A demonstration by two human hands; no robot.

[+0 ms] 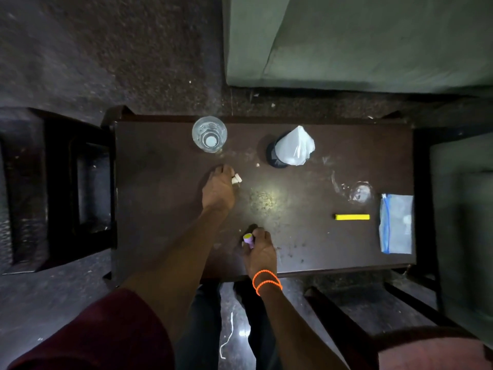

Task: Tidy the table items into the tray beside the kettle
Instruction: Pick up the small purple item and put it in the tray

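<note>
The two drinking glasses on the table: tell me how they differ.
The far glass stands upright near the table's far edge; the near glass lies on its side by the zip pouch. The far glass shows a crisp round rim; the near glass is only a faint glinting outline. Both are clear and untouched.

Dim room, speckled dark floor (pixel 106 49). Green sofa (pixel 360 41) beyond dark wooden bench (pixel 165 209); dark chair (pixel 53 188) left, light glare mid-bench.

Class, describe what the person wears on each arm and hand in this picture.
The left arm has a dark maroon sleeve near the shoulder; the left hand is bare. The right wrist carries two bright orange beaded bands; the right hand is bare.
</note>
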